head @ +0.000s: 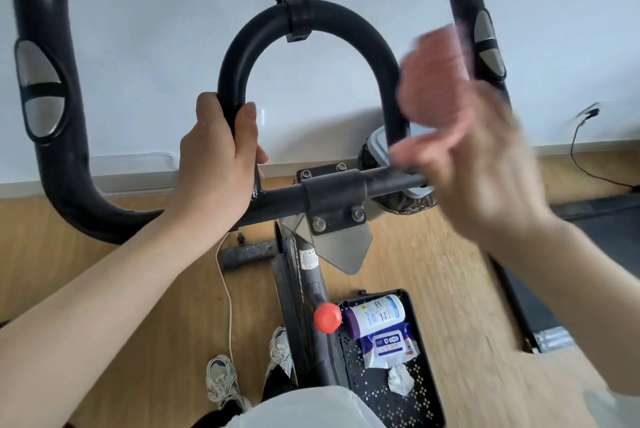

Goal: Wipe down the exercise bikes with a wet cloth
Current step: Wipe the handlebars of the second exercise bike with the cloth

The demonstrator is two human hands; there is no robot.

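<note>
- Left forearm (104,306), bare, reaches up to the left hand (218,154), whose fingers and thumb are wrapped firmly round the left leg of the exercise bike's centre loop (239,60).
- Right hand (460,136) is motion-blurred above the cross bar (332,190); how far open it is, and whether it carries a cloth, cannot be told.
- One crumpled white wipe (400,381) lies in the black perforated tray (426,403) by the frame, below a soft wipe packet (389,344) and a plastic canister (375,315).
- Risk: if that hand is bare, a pass cleans nothing.
- Risk: a fast sweep could strike knuckles on the exposed clamp bolts (318,222).
- Risk: the black cable (585,164) trailing on the wood-effect floor may catch a foot.
- Materials: tubular bars with matt black, rubbery-looking covering; oval metallic pads (40,88) inset in the outer bar; round red knob (327,318), smooth plastic.
</note>
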